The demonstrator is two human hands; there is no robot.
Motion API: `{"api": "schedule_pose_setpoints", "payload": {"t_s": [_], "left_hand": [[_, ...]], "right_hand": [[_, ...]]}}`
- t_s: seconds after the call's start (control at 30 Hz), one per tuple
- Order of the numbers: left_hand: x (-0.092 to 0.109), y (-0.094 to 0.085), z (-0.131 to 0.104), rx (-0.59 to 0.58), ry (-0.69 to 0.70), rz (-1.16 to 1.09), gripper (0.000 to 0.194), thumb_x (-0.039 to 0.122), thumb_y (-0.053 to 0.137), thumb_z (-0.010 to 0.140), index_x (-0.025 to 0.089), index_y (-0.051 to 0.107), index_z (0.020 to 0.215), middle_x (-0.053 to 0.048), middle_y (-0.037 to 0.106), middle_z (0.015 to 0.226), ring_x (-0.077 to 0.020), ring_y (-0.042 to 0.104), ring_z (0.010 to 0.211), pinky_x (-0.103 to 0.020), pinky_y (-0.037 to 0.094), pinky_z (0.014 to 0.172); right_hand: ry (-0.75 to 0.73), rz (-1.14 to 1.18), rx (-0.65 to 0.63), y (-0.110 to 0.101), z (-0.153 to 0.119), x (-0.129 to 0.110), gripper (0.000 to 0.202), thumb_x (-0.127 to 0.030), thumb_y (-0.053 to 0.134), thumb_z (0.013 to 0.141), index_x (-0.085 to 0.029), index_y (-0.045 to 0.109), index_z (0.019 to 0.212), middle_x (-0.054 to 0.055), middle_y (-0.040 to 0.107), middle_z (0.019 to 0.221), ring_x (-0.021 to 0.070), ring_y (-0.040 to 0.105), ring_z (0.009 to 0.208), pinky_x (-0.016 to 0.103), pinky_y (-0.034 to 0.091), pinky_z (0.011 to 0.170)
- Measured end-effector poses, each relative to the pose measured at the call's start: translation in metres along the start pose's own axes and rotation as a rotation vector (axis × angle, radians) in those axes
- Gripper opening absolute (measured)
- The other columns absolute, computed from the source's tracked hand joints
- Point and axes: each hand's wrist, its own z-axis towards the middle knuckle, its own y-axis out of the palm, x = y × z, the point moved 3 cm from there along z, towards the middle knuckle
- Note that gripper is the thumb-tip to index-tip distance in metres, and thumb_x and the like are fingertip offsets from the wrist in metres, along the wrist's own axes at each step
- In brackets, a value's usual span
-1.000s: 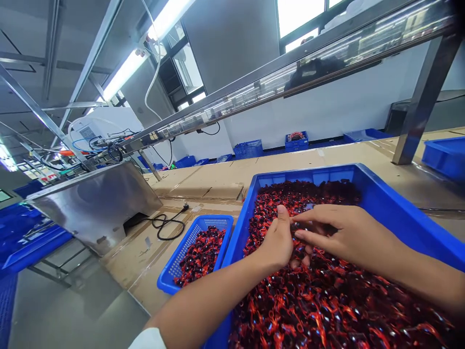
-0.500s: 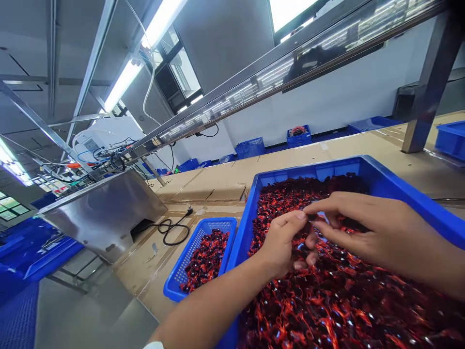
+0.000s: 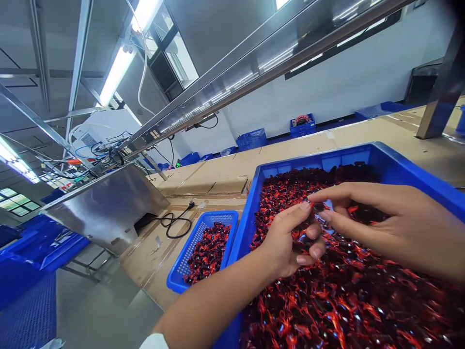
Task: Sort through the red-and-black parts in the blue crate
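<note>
Above a large blue bin [image 3: 244, 228] full of small dark red, shiny pieces [image 3: 327, 300], my two hands meet at the fingertips. A small dark round piece [image 3: 318, 207] sits between the thumb and forefinger of my right hand [image 3: 378, 218]. My left hand [image 3: 290, 242] touches the same spot with its thumb, its other fingers curled, with dark pieces partly visible inside them. Left of the bin, a smaller blue basket [image 3: 184, 259] with perforated walls holds more of the dark red pieces.
Cardboard covers the table [image 3: 203, 189]. A black cable with a plug [image 3: 174, 220] lies left of the basket, beside a steel box [image 3: 109, 208]. A metal beam [image 3: 218, 87] crosses above the table, with a steel post [image 3: 436, 116] at right. Blue crates [image 3: 303, 127] stand behind.
The small dark piece now shows between my fingertips, where it was mostly hidden. My right thumb and forefinger are slightly farther apart. The camera view has shifted a little.
</note>
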Motion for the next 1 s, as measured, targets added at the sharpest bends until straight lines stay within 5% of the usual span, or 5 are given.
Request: {"api": "schedule_pose_setpoints", "payload": {"t_s": [0.27, 0.5, 0.6, 0.8, 1.0], "left_hand": [[0.002, 0.002, 0.0, 0.04, -0.133, -0.027, 0.048, 0.059, 0.085, 0.079, 0.021, 0.058, 0.09, 0.004, 0.05, 0.068, -0.0096, 0.05, 0.046, -0.019, 0.022, 0.032], [0.005, 0.003, -0.003, 0.1, -0.111, -0.023, 0.044, 0.04, 0.073, 0.082, 0.018, 0.071, 0.12, 0.003, 0.052, 0.072, -0.0116, 0.051, 0.048, -0.019, 0.022, 0.035], [0.006, 0.004, -0.004, 0.111, -0.085, 0.022, 0.048, 0.04, 0.075, 0.083, 0.018, 0.071, 0.126, 0.004, 0.054, 0.072, -0.0111, 0.052, 0.049, -0.018, 0.024, 0.036], [0.01, 0.001, -0.004, 0.138, 0.139, 0.237, 0.076, 0.05, 0.077, 0.089, 0.016, 0.061, 0.155, 0.005, 0.062, 0.07, -0.013, 0.057, 0.047, -0.018, 0.031, 0.035], [0.011, 0.004, -0.01, 0.072, 0.224, 0.394, 0.087, 0.05, 0.074, 0.101, 0.025, 0.037, 0.175, 0.005, 0.068, 0.073, -0.0135, 0.062, 0.049, -0.016, 0.039, 0.038]], "right_hand": [[0.046, 0.014, -0.022, 0.002, -0.001, 0.0, 0.026, -0.049, 0.071, 0.101, -0.035, 0.089, 0.113, 0.004, 0.085, 0.091, 0.0245, 0.076, 0.07, 0.039, 0.062, 0.066], [0.842, 0.802, 0.071, 0.002, 0.009, 0.018, 0.036, -0.055, 0.086, 0.066, -0.023, 0.076, 0.079, 0.003, 0.061, 0.068, 0.0159, 0.051, 0.052, 0.026, 0.028, 0.032], [1.002, 0.845, -0.021, 0.004, 0.011, 0.028, 0.046, -0.058, 0.094, 0.058, -0.021, 0.073, 0.074, 0.004, 0.062, 0.069, 0.012, 0.046, 0.049, 0.022, 0.02, 0.031], [0.881, 0.415, -0.322, 0.016, 0.0, 0.034, 0.071, -0.089, 0.09, 0.063, -0.025, 0.08, 0.091, -0.007, 0.044, 0.049, 0.009, 0.028, 0.041, 0.023, 0.015, 0.039], [0.558, 0.187, -0.3, 0.014, 0.002, 0.029, 0.068, -0.091, 0.078, 0.079, -0.027, 0.091, 0.099, 0.006, 0.081, 0.076, 0.0245, 0.071, 0.067, 0.034, 0.049, 0.059]]}}
